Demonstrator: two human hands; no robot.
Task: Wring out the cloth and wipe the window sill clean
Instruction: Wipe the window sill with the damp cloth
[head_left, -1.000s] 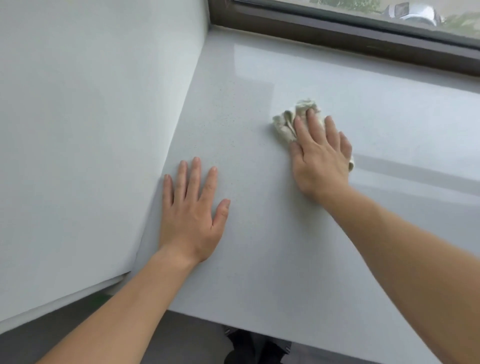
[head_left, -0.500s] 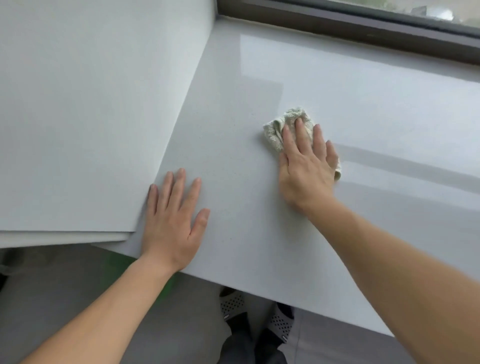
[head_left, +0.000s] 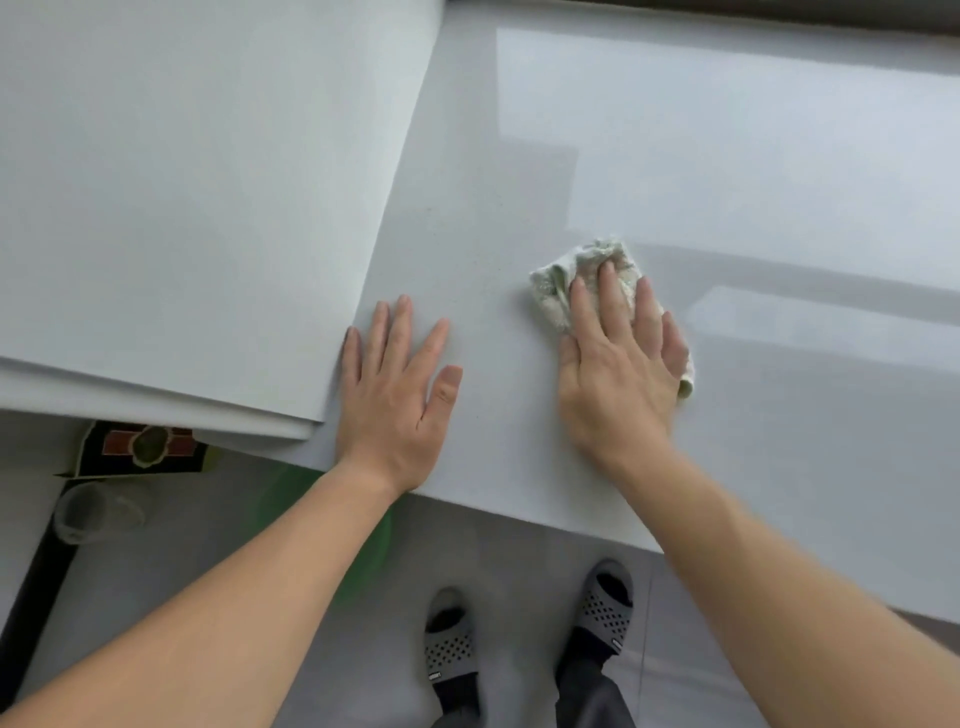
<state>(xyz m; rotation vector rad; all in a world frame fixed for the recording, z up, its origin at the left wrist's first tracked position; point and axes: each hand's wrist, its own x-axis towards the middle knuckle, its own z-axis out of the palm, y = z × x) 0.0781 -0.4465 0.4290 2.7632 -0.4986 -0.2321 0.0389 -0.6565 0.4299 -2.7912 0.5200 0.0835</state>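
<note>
A crumpled off-white cloth (head_left: 556, 288) lies on the pale grey window sill (head_left: 727, 208), near its front half. My right hand (head_left: 621, 374) presses flat on the cloth with fingers spread, covering most of it; a corner of the cloth shows past the little finger. My left hand (head_left: 397, 395) rests palm down on the sill by the left wall, fingers apart, holding nothing. The two hands are about a hand's width apart.
A white side wall (head_left: 197, 208) bounds the sill on the left. The sill's front edge (head_left: 519, 512) runs just below my wrists. Below are a grey floor, my two slippered feet (head_left: 605, 603), a clear cup (head_left: 98, 512) and a dark patterned object (head_left: 140, 449).
My right hand has dragged the cloth toward me, away from the window frame. The left hand has stayed flat by the wall. The view has tilted down, showing the floor and my feet.
</note>
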